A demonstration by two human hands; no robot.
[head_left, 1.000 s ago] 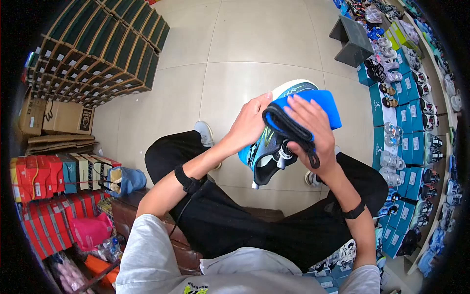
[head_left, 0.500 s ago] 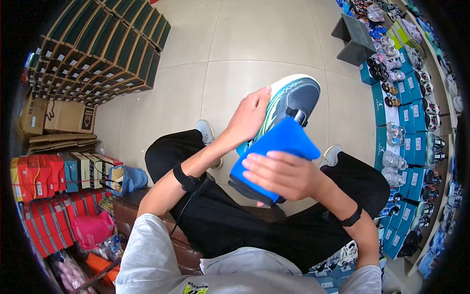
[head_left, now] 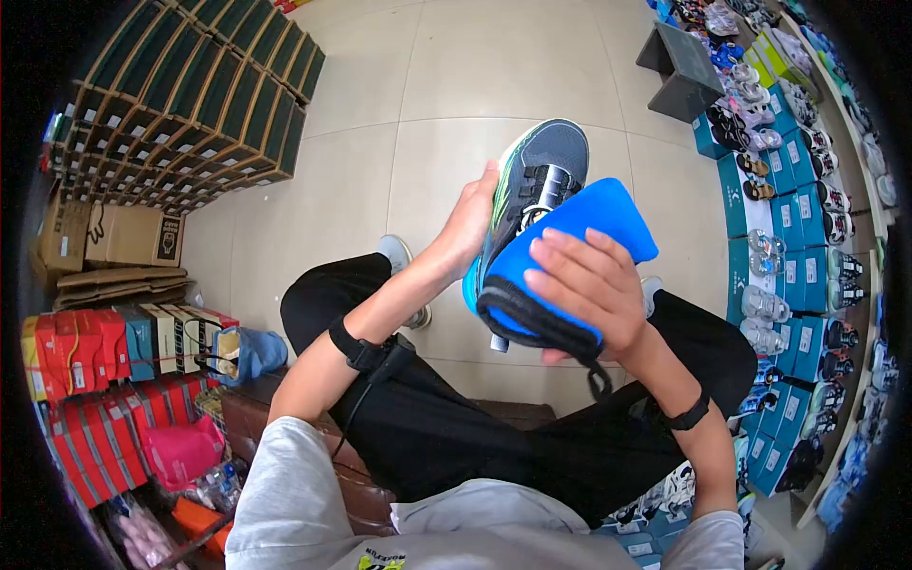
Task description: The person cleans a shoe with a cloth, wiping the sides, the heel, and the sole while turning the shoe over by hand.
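Note:
A dark blue-grey sneaker (head_left: 556,144) with a pale green and bright blue sole is held up over the floor between my knees, toe pointing away from me. My left hand (head_left: 465,228) grips it along its left side, the fingers partly hidden behind the sole. My right hand (head_left: 594,294) holds a bright blue pad (head_left: 608,214) with black edging and a dark loop, fingers laid across its face and the thumb underneath. The pad overlaps the heel half of the sneaker; whether it presses on the upper cannot be told. Dark straps and a silvery piece show on the sneaker's upper.
Stacked dark green boxes (head_left: 209,104) stand at the far left, with cardboard cartons (head_left: 133,228) and red shoeboxes (head_left: 90,351) nearer. Teal shoeboxes (head_left: 774,256) topped with shoes line the right side. A dark grey stool (head_left: 684,76) sits on the tiled floor.
The sneaker has shifted left and turned more upright in view. My right hand and the blue pad have moved right and tilted, uncovering more of the sneaker's upper.

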